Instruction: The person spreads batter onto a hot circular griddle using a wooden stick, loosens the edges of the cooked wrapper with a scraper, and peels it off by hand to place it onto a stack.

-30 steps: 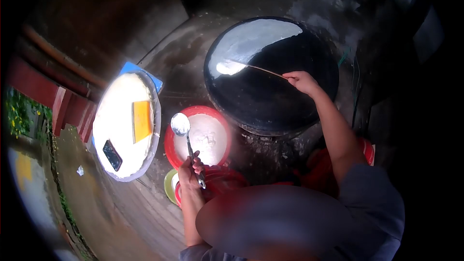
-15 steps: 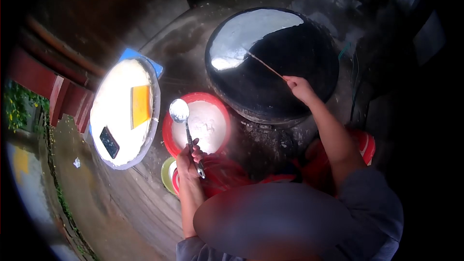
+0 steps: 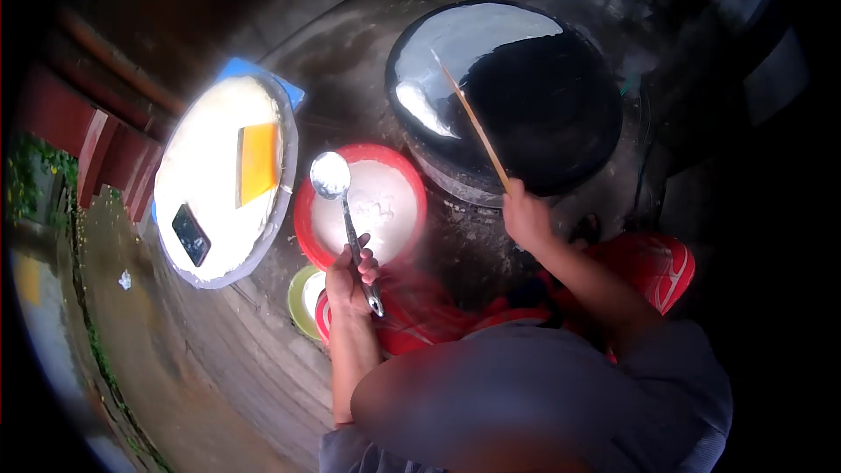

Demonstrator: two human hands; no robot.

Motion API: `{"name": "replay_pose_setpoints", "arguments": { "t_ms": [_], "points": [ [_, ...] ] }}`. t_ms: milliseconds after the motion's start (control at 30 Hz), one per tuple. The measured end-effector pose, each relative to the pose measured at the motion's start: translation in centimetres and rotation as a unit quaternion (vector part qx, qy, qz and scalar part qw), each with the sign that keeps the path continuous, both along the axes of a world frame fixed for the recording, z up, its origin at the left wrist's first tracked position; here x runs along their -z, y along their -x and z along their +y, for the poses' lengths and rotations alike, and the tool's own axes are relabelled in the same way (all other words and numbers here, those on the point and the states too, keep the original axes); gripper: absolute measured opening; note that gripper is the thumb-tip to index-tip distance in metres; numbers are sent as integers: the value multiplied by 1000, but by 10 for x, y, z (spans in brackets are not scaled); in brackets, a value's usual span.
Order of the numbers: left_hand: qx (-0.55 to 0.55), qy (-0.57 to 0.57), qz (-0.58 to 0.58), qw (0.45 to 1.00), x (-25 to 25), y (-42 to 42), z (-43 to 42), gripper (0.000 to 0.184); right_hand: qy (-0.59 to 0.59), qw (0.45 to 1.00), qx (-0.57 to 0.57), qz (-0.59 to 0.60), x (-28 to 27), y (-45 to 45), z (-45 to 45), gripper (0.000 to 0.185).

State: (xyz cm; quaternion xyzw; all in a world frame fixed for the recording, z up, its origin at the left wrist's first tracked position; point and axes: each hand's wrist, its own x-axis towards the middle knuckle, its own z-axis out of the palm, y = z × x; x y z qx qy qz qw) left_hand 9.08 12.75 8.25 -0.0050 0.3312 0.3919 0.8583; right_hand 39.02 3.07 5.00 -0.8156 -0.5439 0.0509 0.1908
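Note:
My left hand (image 3: 352,278) is closed round the dark handle of a ladle (image 3: 331,176), whose whitish bowl is over the edge of a red basin (image 3: 308,226) of white batter (image 3: 378,210). In my right hand (image 3: 527,219) is a thin wooden stick (image 3: 477,127), slanting up and left over a round black griddle (image 3: 552,105). The stick's far end is over pale batter (image 3: 455,31), which forms a curved band along the griddle's upper and left side. A brighter patch lies at the left edge.
A round tray (image 3: 289,158) with a bright white surface stands on the left, bearing a yellow rectangular piece (image 3: 257,165) and a phone (image 3: 191,235). Blue material (image 3: 293,93) shows behind it. A green bowl (image 3: 300,302) is beside the basin.
My right hand has moved down and nearer to me, and the stick now stands more steeply. The batter reaches further down the griddle's left edge. My left hand still holds the ladle.

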Motion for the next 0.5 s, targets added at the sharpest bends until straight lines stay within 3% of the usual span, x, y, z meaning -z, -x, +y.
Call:
{"name": "replay_pose_setpoints", "arguments": {
  "t_ms": [100,233,300,367,433,500],
  "points": [
    [5,-6,30,1000,0,2,0,35,-8,999,-41,-26,19,40,86,54],
    [9,-16,43,999,0,3,-2,34,124,991,-46,-22,23,84,162,61],
    [12,-9,33,999,1,6,-3,34,136,990,-22,6,25,87,162,62],
    [11,-14,-8,1000,3,10,-5,34,61,998,5,2,30,82,136,63],
    [10,-15,1,1000,2,10,-7,34,94,995,16,13,13,89,95,64],
    [8,-18,12,1000,0,10,-6,33,80,991,19,101,11,98,72,64]
  ]
}}
